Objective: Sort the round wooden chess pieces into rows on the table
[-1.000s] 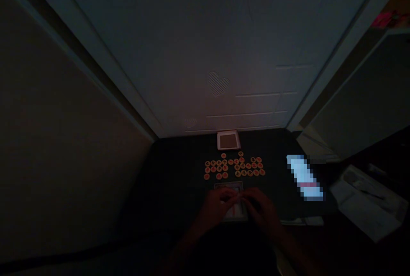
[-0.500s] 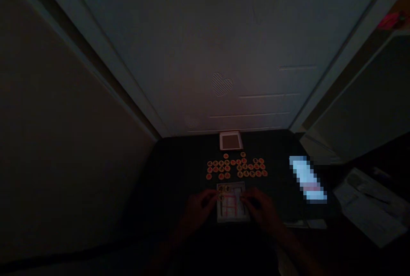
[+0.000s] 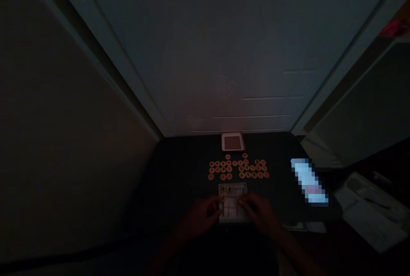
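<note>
The scene is very dark. A small white board with red grid lines [image 3: 233,201] lies on a dark table [image 3: 173,173], with two round pieces in its top left squares. My left hand [image 3: 201,216] rests at the board's left edge with fingers curled. My right hand [image 3: 261,214] touches the board's right edge, fingers bent over it. Whether either pinches a piece is too dark to make out. Several round orange pieces [image 3: 238,169] lie in rows just beyond the board.
A small square box or lid [image 3: 232,142] sits at the table's far edge against a pale wall. A bright blurred-out rectangle [image 3: 309,180] lies to the right. Pale papers or a tray [image 3: 371,212] lie at the far right.
Both hands covered the board, then drew apart to its sides, showing the grid. Now they sit lower along its edges.
</note>
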A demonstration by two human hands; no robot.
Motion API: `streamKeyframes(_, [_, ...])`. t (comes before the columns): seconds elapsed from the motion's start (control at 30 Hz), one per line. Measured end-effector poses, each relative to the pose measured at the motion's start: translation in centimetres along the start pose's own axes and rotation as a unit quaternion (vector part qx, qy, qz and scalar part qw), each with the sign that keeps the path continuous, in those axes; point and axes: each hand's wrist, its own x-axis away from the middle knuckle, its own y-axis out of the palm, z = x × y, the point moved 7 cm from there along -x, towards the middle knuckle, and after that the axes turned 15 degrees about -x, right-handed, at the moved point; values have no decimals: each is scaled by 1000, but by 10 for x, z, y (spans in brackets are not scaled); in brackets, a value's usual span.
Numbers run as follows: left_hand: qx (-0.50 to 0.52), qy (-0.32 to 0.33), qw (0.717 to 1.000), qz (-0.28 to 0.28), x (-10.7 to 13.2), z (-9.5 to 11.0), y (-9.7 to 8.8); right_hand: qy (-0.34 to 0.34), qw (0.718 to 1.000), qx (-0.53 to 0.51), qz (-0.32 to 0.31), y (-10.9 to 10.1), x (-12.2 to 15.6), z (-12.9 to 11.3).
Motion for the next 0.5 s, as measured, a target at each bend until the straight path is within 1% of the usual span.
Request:
streamKeyframes(0.2, [1, 18, 1000, -1, -2, 0, 5, 15, 1000, -3, 11, 1, -2, -5])
streamKeyframes(0.33, [7, 18, 1000, 4, -2, 0, 4, 20, 999, -5, 28, 2, -4, -8])
streamKeyframes(0.43, [5, 12, 1000, -1, -2, -1, 4, 38, 999, -8, 25, 3, -6, -8])
streamKeyframes(0.5, [5, 9, 1000, -1, -3, -3, 5, 38, 999, -6, 27, 4, -7, -7])
